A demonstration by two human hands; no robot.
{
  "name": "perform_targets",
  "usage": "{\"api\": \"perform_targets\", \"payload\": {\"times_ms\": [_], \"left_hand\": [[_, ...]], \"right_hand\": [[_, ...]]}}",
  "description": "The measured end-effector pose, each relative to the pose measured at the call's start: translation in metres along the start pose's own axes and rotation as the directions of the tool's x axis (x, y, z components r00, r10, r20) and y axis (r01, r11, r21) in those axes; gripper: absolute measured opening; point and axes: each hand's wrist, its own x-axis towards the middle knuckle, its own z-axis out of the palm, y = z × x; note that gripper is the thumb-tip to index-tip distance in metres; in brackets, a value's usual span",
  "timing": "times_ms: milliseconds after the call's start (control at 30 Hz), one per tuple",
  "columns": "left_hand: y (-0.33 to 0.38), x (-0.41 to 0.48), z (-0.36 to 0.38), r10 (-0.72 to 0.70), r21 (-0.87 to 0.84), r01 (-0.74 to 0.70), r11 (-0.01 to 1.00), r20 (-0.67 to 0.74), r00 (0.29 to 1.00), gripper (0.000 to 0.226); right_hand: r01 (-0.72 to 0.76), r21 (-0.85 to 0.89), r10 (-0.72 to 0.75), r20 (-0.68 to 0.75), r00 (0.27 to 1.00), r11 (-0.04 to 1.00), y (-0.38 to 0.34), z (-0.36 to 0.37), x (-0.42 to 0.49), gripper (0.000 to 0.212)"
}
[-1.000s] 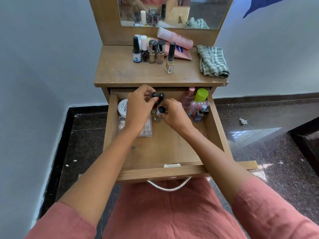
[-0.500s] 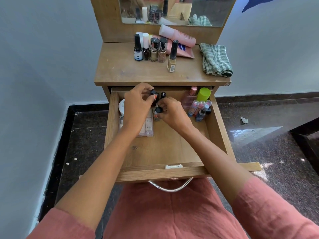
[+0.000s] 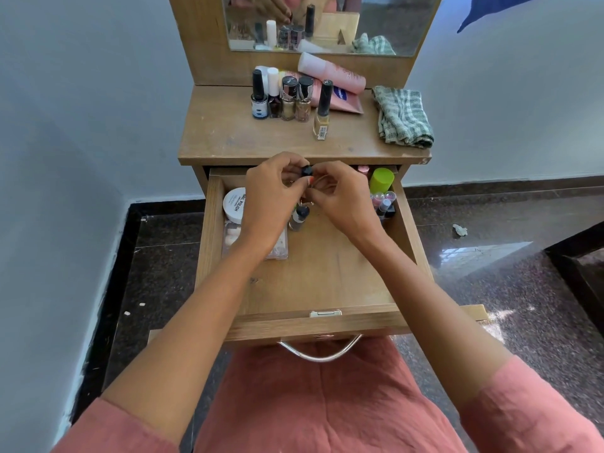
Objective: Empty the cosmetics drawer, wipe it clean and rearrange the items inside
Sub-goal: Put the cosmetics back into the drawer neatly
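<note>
wooden counter over open drawer | left hand and right hand now risen off its floor | left fingers pinch black-capped bottle, right fingers curled, hold unclear | emptying continues

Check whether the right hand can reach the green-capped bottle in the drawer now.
Probably yes: the green-capped bottle stands just beside the right hand, nothing between them. But it and the left hand are pinching small bottles, so it must let go first.

At twelve o'clock you faced a mirror. A blue cloth hung at one o'clock, and a crumpled white scrap lay on the speckled dark floor at three o'clock. A pale wall stood at nine.
</note>
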Motion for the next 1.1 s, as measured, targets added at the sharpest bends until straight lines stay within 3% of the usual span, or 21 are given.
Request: {"api": "perform_targets", "payload": {"times_ms": [300, 467, 600, 1100], "left_hand": [[-0.017, 0.002, 0.015, -0.049, 0.014, 0.047, 0.999, 0.155, 0.987, 0.018], [-0.039, 0.002, 0.023, -0.078, 0.288, 0.010, 0.957, 0.226, 0.971, 0.026], [-0.047, 0.000, 0.025, -0.089, 0.403, -0.029, 0.915, 0.272, 0.958, 0.028], [-0.047, -0.007, 0.024, -0.065, 0.449, -0.083, 0.890, 0.306, 0.950, 0.022]], "right_hand": [[-0.092, -0.040, 0.093, 0.032, 0.995, 0.995, 0.022, -0.007, -0.001, 0.017], [-0.145, -0.154, 0.152, 0.032, 0.988, 0.977, 0.039, -0.008, 0.004, 0.019], [-0.107, -0.283, 0.131, 0.066, 0.989, 0.953, 0.045, -0.008, 0.007, 0.023], [0.006, -0.677, 0.175, 0.198, 0.965, 0.736, 0.036, -0.004, 0.019, 0.017]]}}
